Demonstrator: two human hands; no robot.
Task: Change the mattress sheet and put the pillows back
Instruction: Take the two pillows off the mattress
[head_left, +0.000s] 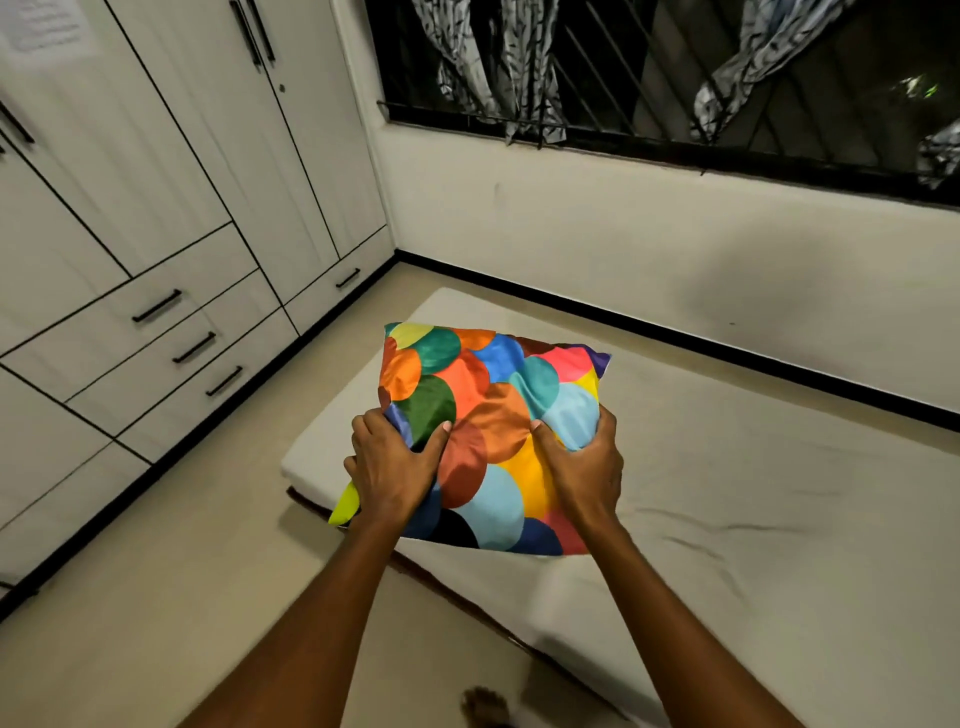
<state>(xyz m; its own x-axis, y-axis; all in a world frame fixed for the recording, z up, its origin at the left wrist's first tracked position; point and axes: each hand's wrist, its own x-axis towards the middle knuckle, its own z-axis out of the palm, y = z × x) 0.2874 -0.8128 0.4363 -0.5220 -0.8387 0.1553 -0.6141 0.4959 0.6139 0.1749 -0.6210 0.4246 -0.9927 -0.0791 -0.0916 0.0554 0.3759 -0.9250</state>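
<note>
A pillow (488, 415) in a cover of many-coloured overlapping circles is held above the left end of a low mattress (727, 493) that lies on the floor under a plain cream sheet. My left hand (392, 465) grips the pillow's near left side, thumb on top and fingers curled under the edge. My right hand (584, 467) grips the near right side the same way. The sheet shows a few light wrinkles to the right of the pillow.
White wardrobe doors and drawers (171, 332) with black handles line the left wall. A strip of beige floor (218, 545) runs between them and the mattress. The far wall carries a barred window (675, 78) with patterned curtains. A bare foot (485, 706) shows at the bottom edge.
</note>
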